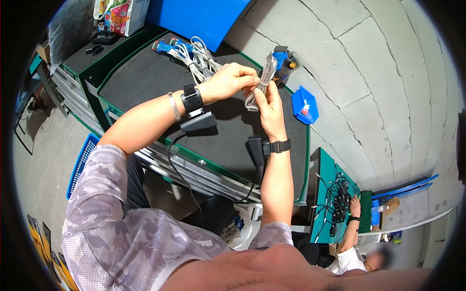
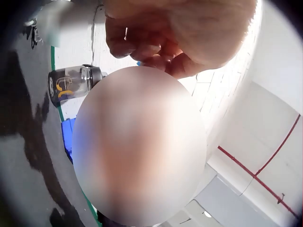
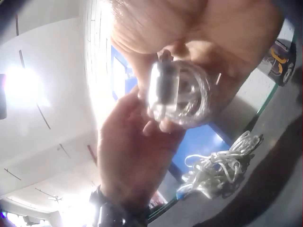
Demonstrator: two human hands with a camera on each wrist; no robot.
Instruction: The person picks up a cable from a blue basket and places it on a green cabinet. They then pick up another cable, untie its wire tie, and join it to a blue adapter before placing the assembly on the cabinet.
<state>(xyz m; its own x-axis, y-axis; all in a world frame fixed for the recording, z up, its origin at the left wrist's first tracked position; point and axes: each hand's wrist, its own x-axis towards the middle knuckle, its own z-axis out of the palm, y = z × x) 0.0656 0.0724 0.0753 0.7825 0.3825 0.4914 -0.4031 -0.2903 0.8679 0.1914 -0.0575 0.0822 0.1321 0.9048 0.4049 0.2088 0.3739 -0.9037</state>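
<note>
Both hands meet on a coiled grey cable [image 1: 266,72], held up above the dark mat of the workbench [image 1: 228,131]. My right hand [image 1: 271,109] grips the bundle from below, thumb and fingers on either side. From the left, my left hand [image 1: 230,81] pinches the middle of the bundle, where a thin pale band crosses it. In the right wrist view, a clear-cased plug [image 3: 164,87] sits at the near end of the coil. The left wrist view shows the left hand's [image 2: 180,35] curled fingers, with a blurred oval covering much below them.
More coiled cables [image 1: 198,60] with blue connectors lie at the bench's far left. A bottle [image 2: 71,85] and a small blue bin [image 1: 305,105] stand along the wall side. Another person's hand [image 1: 356,206] is over black cables [image 1: 337,196] on a green table.
</note>
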